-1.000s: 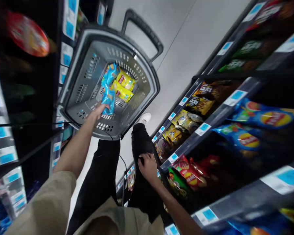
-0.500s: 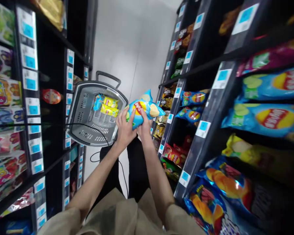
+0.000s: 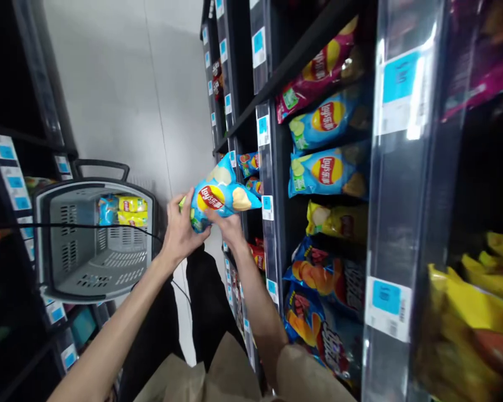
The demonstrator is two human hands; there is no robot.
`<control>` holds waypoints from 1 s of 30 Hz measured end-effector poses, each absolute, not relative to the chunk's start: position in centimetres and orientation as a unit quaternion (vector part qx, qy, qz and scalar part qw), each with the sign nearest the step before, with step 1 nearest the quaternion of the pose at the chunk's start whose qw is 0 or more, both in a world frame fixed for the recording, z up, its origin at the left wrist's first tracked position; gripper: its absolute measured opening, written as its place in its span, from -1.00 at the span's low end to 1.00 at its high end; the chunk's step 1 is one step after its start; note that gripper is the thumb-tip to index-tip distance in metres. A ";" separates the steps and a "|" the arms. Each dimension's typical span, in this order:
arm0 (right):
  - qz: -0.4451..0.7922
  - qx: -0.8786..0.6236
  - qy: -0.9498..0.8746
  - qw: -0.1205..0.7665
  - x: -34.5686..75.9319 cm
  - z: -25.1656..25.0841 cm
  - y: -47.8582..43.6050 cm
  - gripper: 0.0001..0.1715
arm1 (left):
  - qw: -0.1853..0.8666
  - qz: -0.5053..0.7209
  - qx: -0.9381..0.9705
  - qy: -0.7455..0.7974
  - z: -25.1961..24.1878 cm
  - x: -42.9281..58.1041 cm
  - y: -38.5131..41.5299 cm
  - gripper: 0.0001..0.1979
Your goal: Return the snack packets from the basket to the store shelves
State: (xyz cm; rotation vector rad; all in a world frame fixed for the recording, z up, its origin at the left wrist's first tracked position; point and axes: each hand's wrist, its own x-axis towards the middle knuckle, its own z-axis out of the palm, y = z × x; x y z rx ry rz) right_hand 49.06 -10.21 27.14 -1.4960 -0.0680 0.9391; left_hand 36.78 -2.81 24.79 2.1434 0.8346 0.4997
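Observation:
A blue Lay's chip bag (image 3: 222, 192) is held between both my hands in the middle of the view. My left hand (image 3: 182, 229) grips its left end, with the fingers on the bag's green-tinted side. At its lower edge, my right hand (image 3: 229, 226) holds the bag with the thumb lying over the front. To the left stands a grey basket (image 3: 77, 257) with its black handle up. Inside it lie a small blue bag (image 3: 108, 210) and yellow bags (image 3: 132, 211). The bag in my hands is to the right of the basket, not touching it.
Dark shelves rise on the right, holding blue Lay's bags (image 3: 329, 172), a magenta bag (image 3: 318, 72) and dark blue chip bags (image 3: 318, 273). Shelves with price tags (image 3: 14, 187) stand at left. A black cable (image 3: 67, 225) crosses the basket. Grey floor (image 3: 121, 84) shows ahead.
The view has turned toward the right shelves, so the basket appears further left and those shelves closer. The blue bag stays in both hands and appears slightly tilted.

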 end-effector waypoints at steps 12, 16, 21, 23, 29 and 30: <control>0.049 -0.816 -0.149 0.556 62.9 33.7 -10.3 -0.27 | 0.383 0.263 0.867 0.182 28.3 58.2 -0.6 0.00; -0.045 -0.850 -0.133 0.508 67.8 32.3 -10.0 -0.22 | 0.402 0.225 0.874 0.157 27.7 64.1 0.3 0.03; -0.006 -0.819 -0.178 0.545 68.9 30.5 -9.9 -0.20 | 0.401 0.207 0.879 0.156 25.4 66.8 1.1 0.03; -0.001 -0.826 -0.185 0.533 67.6 30.7 -9.7 -0.13 | 0.404 0.196 0.880 0.156 24.7 67.4 1.3 -0.02; -0.010 -0.838 -0.191 0.511 62.3 32.7 -9.5 -0.02 | 0.412 0.195 0.876 0.156 24.0 69.1 1.2 -0.01; -0.004 -0.842 -0.203 0.500 61.5 32.9 -9.5 -0.02 | 0.411 0.197 0.876 0.157 23.9 69.1 1.2 0.03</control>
